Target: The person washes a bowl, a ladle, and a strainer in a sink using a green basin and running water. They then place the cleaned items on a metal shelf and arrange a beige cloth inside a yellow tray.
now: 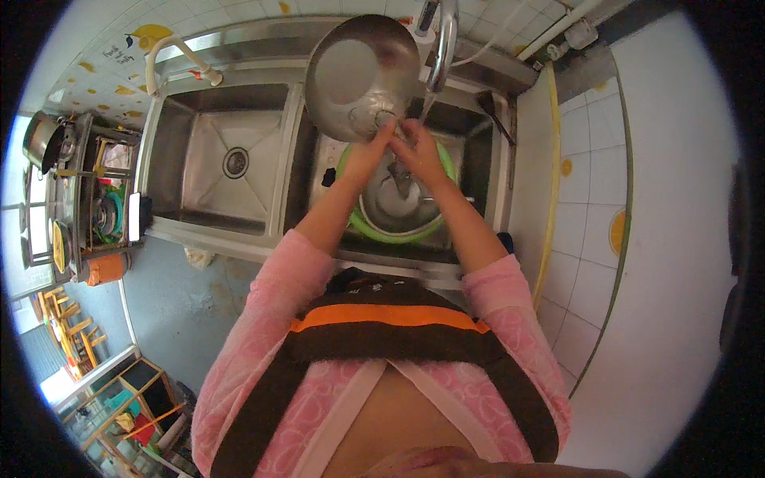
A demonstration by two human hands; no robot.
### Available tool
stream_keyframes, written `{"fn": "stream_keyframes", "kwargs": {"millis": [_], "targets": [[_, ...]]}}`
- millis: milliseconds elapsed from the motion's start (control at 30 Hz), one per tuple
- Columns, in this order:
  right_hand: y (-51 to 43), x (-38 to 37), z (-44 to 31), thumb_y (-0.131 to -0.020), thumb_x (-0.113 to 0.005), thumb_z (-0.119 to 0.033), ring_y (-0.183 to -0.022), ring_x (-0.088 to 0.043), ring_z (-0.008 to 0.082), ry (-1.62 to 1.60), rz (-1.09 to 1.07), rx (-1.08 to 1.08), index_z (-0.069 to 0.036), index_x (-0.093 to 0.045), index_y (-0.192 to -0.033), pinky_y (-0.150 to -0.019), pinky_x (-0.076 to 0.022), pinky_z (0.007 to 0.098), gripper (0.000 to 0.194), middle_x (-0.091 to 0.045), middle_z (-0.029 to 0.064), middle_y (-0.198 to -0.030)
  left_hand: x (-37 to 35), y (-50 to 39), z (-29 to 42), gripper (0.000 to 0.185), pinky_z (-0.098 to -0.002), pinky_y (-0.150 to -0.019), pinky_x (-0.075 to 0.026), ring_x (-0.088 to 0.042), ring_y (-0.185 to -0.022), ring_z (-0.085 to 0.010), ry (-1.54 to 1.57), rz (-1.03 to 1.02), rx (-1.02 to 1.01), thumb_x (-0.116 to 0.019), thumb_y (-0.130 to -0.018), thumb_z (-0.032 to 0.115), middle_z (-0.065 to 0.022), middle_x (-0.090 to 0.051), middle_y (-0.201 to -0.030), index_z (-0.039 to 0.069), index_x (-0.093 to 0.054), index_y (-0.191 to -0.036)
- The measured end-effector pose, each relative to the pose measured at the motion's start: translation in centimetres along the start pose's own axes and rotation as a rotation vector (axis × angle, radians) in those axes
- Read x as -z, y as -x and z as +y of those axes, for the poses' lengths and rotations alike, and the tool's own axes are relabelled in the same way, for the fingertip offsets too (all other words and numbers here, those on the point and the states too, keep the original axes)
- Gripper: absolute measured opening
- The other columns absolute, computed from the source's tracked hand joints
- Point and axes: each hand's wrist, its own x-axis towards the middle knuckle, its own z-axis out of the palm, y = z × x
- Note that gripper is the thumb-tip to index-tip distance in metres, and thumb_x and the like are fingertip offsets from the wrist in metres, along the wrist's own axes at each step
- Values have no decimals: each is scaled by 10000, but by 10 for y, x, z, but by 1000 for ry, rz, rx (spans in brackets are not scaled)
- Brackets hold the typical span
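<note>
A round metal wok (pixel 361 77) is tilted up over the divider between two sink basins, its handle end towards me. My left hand (pixel 378 143) grips it at the handle joint. Right beside it, my right hand (pixel 421 149) curls around the same handle, partly hiding it. A thin stream of water falls from the chrome faucet (pixel 445 57) close to my right fingers. Below my hands, a green plastic basin (pixel 358 224) stands in the right sink basin. It holds a metal pan (pixel 397 200) with a thin handle sticking out to the right; my forearms cover part of both.
The left sink basin (pixel 224 194) has a drain and a cream faucet (pixel 173 45) behind it. A dark brush-like tool (pixel 493 113) leans at the right sink's far corner. A metal rack (pixel 77 179) with pots is on the left. A partition (pixel 532 155) borders the right side.
</note>
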Motion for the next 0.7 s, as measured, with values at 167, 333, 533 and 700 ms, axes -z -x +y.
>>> {"fn": "stream_keyframes", "kwargs": {"millis": [167, 333, 533, 700], "targets": [[12, 5, 34, -848, -718, -298, -960, -614, 278, 212, -165, 161, 8, -536, -1252, -847, -482, 380, 538, -633, 165, -1077, 1, -16, -5, 512, -339, -893, -450, -619, -998, -195, 273, 113, -158, -627, -893, 455, -119, -680, -1090, 7, -669, -1138], [85, 38, 129, -812, -654, -200, -1041, -581, 358, 1199, -528, -90, -26, -591, -1160, -897, -460, 474, 394, -624, 196, -1106, 68, -48, -25, 386, -348, -794, -478, -624, -903, -240, 5, 407, -434, -628, -904, 337, -147, -680, -971, -9, -635, -1075], [101, 41, 198, -836, -647, -111, -1005, -634, 354, 1401, -776, -141, -14, -695, -1018, -831, -510, 507, 212, -670, 179, -1008, 129, -33, -22, 291, -414, -775, -484, -640, -867, -323, -310, 516, -645, -619, -905, 238, -184, -671, -941, 3, -616, -1076], [105, 74, 145, -910, -597, -159, -622, -585, 209, 745, -830, -322, -13, -653, -1046, -563, -484, 321, 207, -612, 107, -777, 156, -14, -27, 329, -459, -697, -480, -627, -801, -394, -595, 621, -481, -594, -927, 325, -206, -642, -851, 7, -611, -1009]]}}
